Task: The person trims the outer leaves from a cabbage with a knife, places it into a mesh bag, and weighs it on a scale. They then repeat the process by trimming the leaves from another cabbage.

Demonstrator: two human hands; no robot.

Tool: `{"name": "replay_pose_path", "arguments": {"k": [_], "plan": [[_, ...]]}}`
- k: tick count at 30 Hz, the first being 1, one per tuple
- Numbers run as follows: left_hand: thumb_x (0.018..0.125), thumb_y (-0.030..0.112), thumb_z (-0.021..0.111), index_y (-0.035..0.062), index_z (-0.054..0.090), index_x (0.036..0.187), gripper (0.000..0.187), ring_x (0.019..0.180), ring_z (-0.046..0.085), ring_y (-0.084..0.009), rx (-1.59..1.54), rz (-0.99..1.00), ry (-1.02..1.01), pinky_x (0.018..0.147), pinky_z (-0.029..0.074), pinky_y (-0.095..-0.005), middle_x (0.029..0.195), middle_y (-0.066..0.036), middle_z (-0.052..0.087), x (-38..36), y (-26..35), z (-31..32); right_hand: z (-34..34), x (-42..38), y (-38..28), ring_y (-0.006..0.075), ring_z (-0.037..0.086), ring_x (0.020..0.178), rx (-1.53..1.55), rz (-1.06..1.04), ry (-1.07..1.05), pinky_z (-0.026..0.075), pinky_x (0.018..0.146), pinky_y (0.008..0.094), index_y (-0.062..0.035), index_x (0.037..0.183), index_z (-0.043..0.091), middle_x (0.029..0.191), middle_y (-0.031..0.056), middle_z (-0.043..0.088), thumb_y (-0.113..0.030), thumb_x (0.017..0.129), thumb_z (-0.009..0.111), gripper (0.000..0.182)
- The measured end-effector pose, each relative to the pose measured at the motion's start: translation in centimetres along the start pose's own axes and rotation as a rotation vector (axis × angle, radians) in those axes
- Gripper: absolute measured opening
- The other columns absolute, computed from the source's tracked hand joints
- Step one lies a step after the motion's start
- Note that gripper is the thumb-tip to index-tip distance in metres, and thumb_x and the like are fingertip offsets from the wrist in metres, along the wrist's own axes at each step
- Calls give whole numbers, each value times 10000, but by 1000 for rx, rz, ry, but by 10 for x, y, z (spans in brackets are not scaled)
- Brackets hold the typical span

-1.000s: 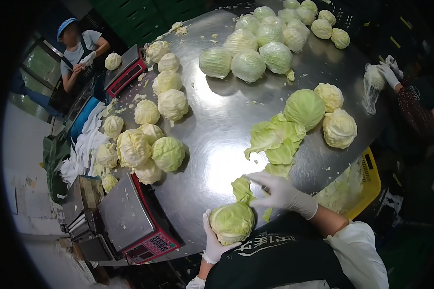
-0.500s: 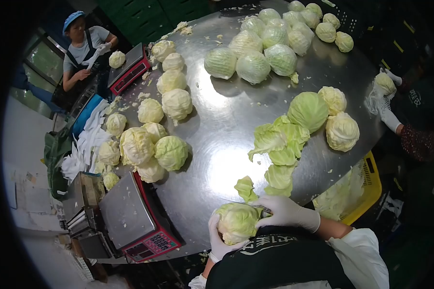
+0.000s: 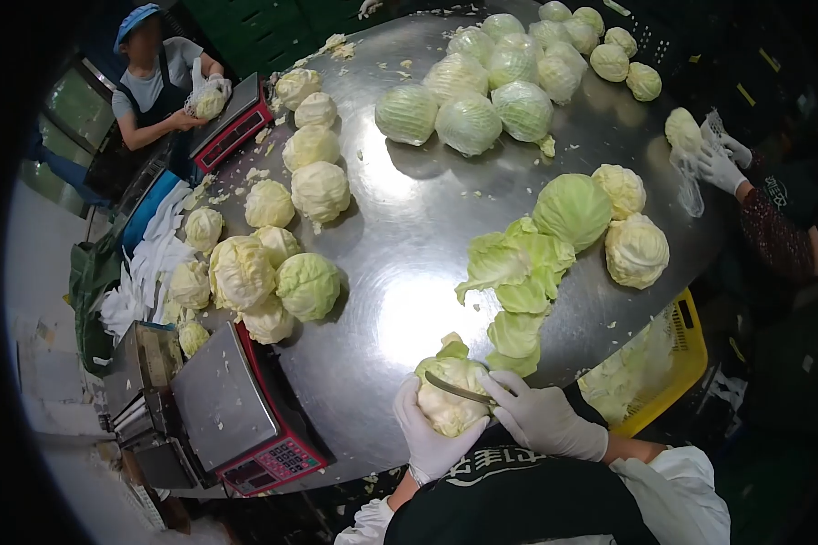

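- Currently, gloved left hand is cupping the cabbage, fingers curled round its side and underneath, likely steadying it against the blade.
- Gloved right hand is gripping the knife, fingers wrapped snugly, handle mostly hidden; blade is lying across the cabbage's pale face.
- Cabbage is sitting in the left palm by the table edge, in front of the apron, probably for a firmer hold.
- Loose leaves are lying just beyond the right hand, seemingly out of the knife's way.
- Yellow basket is holding more leaves nearby, probably for scraps.
- Scale is standing at left, keypad facing the near edge, presumably for easy reading.
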State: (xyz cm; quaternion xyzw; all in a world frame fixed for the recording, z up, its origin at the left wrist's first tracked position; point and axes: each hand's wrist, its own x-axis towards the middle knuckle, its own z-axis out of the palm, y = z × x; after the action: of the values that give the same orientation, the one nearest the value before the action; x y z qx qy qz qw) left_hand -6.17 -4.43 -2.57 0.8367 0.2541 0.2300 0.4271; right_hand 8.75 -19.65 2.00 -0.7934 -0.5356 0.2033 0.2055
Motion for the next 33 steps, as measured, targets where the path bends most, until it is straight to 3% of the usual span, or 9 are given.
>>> {"name": "replay_pose_path", "arguments": {"k": [6,11,18,20,23,25,26,28,33], "plan": [[612,227,960,-27,322,1456,1088,1312,399,-359,67,17,-13,1116,349,-468,1389,-205,389,7,3,4,1,-7,-1,263,705,665,0,18,27,553,552,380,-9,1495,432,1305,136,562,-268,999,587,581],[616,268,953,-36,331,1450,1084,1263,395,-396,138,53,-19,1075,326,-509,1374,-231,413,14,14,12,8,-2,3,210,668,602,-109,66,123,519,504,340,-44,1510,453,1109,85,595,-228,948,631,617],[619,273,944,-31,346,1447,1065,1244,391,-398,276,130,10,1062,310,-509,1369,-230,415,15,16,27,3,13,10,230,659,614,-50,120,171,523,529,344,-89,1485,512,1033,62,620,-175,939,624,564],[626,312,942,-34,334,1453,1084,1230,391,-410,289,152,10,1052,297,-519,1376,-244,413,10,18,29,-5,21,21,264,688,680,11,180,110,538,558,362,-75,1470,521,1104,77,664,-185,958,606,530],[628,301,950,-33,343,1440,1067,1247,382,-412,385,311,-107,1062,299,-519,1381,-250,400,-2,21,27,-1,51,83,324,713,789,14,201,301,561,639,406,-51,1461,516,1212,118,681,-213,1005,553,485],[624,299,955,-28,347,1436,1065,1258,379,-409,277,275,-72,1066,302,-519,1387,-250,393,-2,8,23,-15,68,111,375,716,866,-57,388,42,569,727,444,-37,1494,464,1272,199,659,-248,1042,504,501],[621,297,960,-23,351,1432,1063,1269,375,-407,172,227,-31,1070,306,-518,1392,-251,385,-2,3,21,-13,63,111,375,716,866,-53,384,47,569,727,444,-37,1494,464,1272,199,659,-248,1042,504,501],[615,297,966,-20,353,1427,1065,1279,373,-401,166,181,-19,1075,311,-516,1399,-249,377,-1,2,17,-4,51,101,400,710,873,182,129,367,570,770,458,-45,1550,382,1288,260,627,-270,1050,490,558],[614,296,959,-18,360,1429,1059,1279,375,-403,201,168,-16,1079,303,-511,1407,-245,389,3,9,21,-14,7,16,373,709,812,221,167,97,580,700,426,-1,1571,315,1357,271,575,-264,1023,530,644]]}}
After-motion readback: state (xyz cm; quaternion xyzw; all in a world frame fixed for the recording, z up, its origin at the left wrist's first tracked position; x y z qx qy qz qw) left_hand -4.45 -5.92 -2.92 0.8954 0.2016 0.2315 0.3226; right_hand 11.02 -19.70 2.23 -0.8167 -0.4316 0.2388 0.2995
